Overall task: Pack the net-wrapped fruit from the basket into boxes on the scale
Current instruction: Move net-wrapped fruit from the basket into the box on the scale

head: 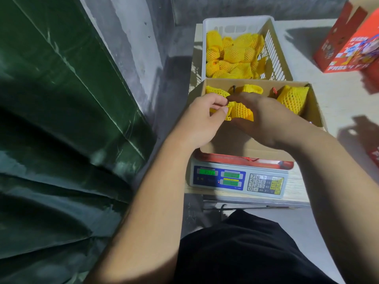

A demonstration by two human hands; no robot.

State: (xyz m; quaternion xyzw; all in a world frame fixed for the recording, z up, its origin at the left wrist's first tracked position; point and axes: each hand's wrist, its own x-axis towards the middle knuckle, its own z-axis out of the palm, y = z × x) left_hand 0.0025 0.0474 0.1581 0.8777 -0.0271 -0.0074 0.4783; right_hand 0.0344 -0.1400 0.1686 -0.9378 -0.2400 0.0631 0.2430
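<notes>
An open cardboard box (315,111) stands on a white electronic scale (238,179). Inside it lie yellow net-wrapped fruits: one at the far left (215,91), one at the far middle (252,89), one at the right (292,98). Both my hands are over the box's left half around another net-wrapped fruit (240,111). My left hand (203,119) pinches its net between thumb and fingers. My right hand (260,117) curls around it from the right. Beyond the box a white plastic basket (274,44) holds several more net-wrapped fruits (233,54).
Red printed gift boxes (348,44) stand on the table at the far right, another at the right edge (374,154). A dark green tarpaulin (61,119) fills the left. A grey concrete wall and floor lie between it and the table.
</notes>
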